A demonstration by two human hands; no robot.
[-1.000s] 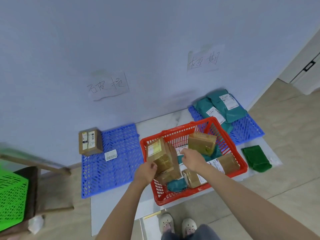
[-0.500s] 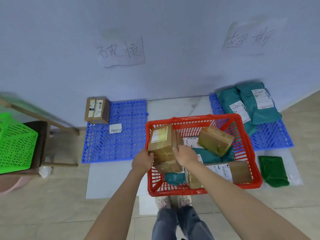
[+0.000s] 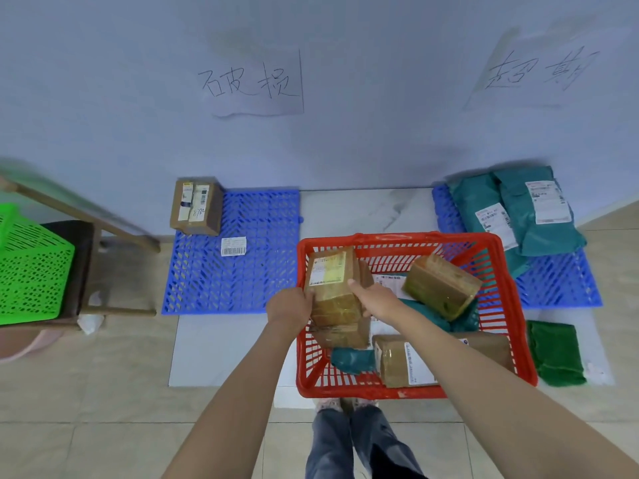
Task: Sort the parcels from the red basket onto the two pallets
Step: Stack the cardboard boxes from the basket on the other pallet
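The red basket stands on the floor between two blue pallets. Over its left end I hold a brown taped box with a yellowish label. My left hand grips its left side and my right hand grips its right side. Inside the basket lie another brown box, a labelled box at the front, and teal bags. The left pallet carries one brown box and a loose barcode label. The right pallet holds teal bags.
A green cloth lies on the white mat right of the basket. At the left a wooden chair carries a green basket. Paper signs hang on the wall above each pallet. My feet stand just behind the basket.
My right hand came from the basket's middle onto the box's right side, so both hands now hold it. The view swung left and tilted up a little.
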